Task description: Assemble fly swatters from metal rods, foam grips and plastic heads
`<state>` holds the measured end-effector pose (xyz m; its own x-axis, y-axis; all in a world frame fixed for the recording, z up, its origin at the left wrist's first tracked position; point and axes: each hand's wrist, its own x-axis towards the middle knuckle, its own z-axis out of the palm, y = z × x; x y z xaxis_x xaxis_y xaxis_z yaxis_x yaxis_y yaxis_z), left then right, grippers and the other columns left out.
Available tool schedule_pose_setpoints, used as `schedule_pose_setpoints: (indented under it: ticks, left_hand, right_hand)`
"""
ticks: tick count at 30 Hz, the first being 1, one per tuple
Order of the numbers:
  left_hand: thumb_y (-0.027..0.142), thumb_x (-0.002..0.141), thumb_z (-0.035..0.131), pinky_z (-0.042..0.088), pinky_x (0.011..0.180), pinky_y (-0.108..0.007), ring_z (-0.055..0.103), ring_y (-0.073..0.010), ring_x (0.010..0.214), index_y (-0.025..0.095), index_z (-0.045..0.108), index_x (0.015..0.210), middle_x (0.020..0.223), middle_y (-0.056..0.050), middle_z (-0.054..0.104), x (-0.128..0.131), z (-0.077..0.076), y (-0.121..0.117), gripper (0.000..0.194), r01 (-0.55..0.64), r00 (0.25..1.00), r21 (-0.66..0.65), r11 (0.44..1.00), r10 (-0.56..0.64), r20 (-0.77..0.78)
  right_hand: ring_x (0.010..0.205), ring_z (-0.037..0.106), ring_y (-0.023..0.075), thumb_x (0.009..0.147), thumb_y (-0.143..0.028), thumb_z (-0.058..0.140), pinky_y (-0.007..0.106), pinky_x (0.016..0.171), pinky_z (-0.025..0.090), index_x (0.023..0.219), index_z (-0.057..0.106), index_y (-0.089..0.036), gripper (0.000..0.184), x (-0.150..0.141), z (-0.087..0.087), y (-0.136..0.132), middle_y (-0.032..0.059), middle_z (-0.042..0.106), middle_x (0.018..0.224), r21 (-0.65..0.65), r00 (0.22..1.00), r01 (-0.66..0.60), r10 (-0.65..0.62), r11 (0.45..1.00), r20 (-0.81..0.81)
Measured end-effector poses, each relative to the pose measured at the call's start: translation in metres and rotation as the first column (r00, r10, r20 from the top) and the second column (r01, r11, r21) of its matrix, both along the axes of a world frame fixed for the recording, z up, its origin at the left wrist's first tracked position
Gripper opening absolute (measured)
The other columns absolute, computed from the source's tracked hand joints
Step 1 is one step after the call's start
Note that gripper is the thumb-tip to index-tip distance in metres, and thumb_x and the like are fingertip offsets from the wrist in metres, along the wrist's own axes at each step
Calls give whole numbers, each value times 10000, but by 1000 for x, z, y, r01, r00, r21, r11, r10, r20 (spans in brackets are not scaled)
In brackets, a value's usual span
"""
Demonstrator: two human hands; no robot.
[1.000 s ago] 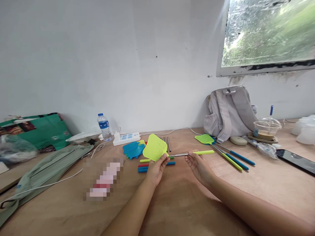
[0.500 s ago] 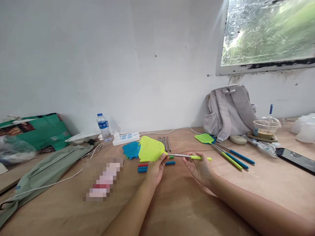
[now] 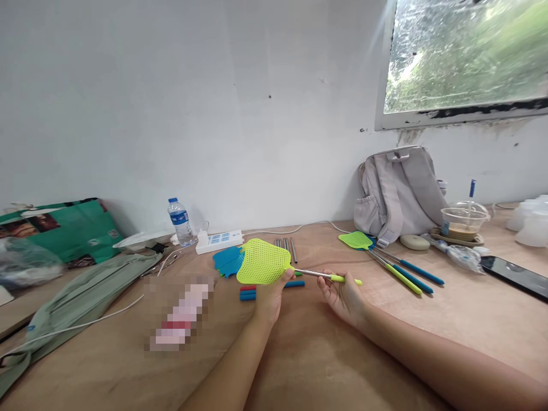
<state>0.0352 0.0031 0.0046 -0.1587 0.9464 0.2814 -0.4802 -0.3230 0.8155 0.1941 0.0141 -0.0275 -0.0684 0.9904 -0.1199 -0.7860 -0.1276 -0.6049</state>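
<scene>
Between my two hands is a yellow-green fly swatter (image 3: pixel 263 261) with a silver metal rod and a yellow-green grip. My left hand (image 3: pixel 270 299) is closed on the lower edge of its perforated head, near the neck. The fingers of my right hand (image 3: pixel 346 297) close round the grip where it meets the rod. Beneath and behind the swatter lie blue swatter heads (image 3: pixel 228 261), several silver metal rods (image 3: pixel 293 250), and loose blue grips (image 3: pixel 295 283) with a red one (image 3: pixel 247 288). My left hand and the swatter head partly hide these parts.
Several swatters with rods and grips (image 3: pixel 406 275) lie to the right. Behind them stand a grey backpack (image 3: pixel 396 194) and a plastic cup (image 3: pixel 463 222); a phone (image 3: pixel 516 277) lies far right. A power strip (image 3: pixel 220 241), water bottle (image 3: pixel 180 221) and green cloth (image 3: pixel 85 291) are left.
The swatter head has tilted and shifted slightly left and down, and its grip has moved slightly left. Both hands keep hold of it.
</scene>
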Motion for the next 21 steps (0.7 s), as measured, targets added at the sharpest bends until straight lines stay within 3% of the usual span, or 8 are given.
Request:
schedule_pose_setpoints:
  ticks: [7, 12, 21]
  left_hand:
    - [184, 515, 764, 499, 665, -288, 604, -160, 663, 158, 637, 642, 666, -13, 651, 4, 3, -6, 181, 1, 993, 34, 999, 3, -116]
    - [197, 509, 763, 494, 733, -327, 621, -199, 746, 151, 631, 611, 658, -31, 664, 5, 5, -10, 172, -63, 972, 38, 997, 70, -224]
    - [296, 584, 700, 510, 771, -344, 646, -209, 781, 182, 653, 715, 775, -40, 705, 3, -2, -10, 180, -30, 834, 139, 990, 102, -543]
  right_hand:
    - [512, 526, 81, 786, -186, 302, 146, 458, 466, 725, 491, -165, 200, -3, 6, -9, 27, 509, 623, -188, 967, -209, 174, 960, -186]
    - [352, 303, 68, 769, -219, 286, 155, 307, 233, 630, 408, -188, 188, 0, 2, -7, -27, 376, 504, -126, 912, -378, 346, 917, -218]
    - [320, 200, 69, 726, -217, 296, 215, 375, 214, 520, 364, -185, 218, -2, -3, -4, -38, 331, 404, -5, 894, -441, 439, 898, -88]
